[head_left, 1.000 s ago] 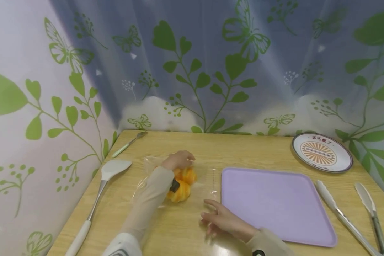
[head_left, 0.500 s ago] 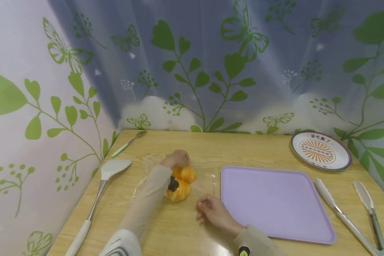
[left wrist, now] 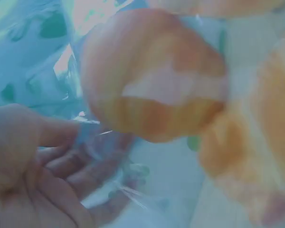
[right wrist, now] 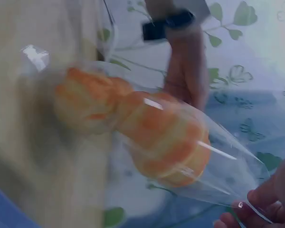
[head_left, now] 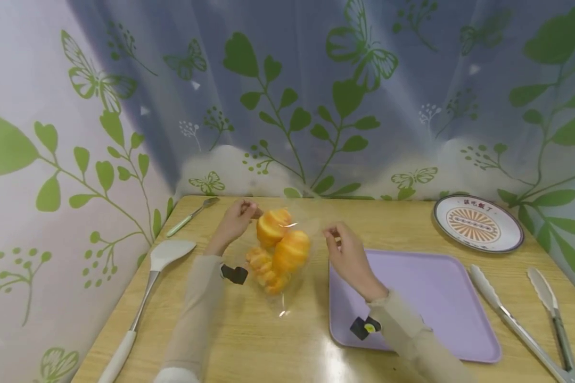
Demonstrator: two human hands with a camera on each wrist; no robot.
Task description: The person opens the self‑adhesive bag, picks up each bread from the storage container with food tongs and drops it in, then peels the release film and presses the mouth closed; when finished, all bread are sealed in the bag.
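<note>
A clear plastic bag point(right wrist: 223, 159) hangs between my hands in front of me, with croissant-like bread rolls point(head_left: 292, 251) inside. My left hand point(head_left: 233, 222) pinches the bag's left side near its upper part. In the left wrist view that thumb and the fingers point(left wrist: 69, 173) lie around the film, right beside one roll point(left wrist: 154, 78). My right hand point(head_left: 348, 256) holds the opposite edge, above the purple tray's left part. The right wrist view shows the film drawn out to those fingertips point(right wrist: 259, 194). Much of the bag's outline is faint against the table.
A purple tray point(head_left: 421, 298) lies at right on the wooden table point(head_left: 259, 346). Beyond it sits a round patterned plate point(head_left: 479, 223), and metal tongs point(head_left: 522, 330) lie at far right. At left are a white-headed spatula point(head_left: 170, 252) and a small green-handled utensil point(head_left: 191, 217).
The bag of rolls, flat on the table before, is now lifted and upright. My right hand has moved up and taken its right edge; my left hand has shifted left while gripping the film.
</note>
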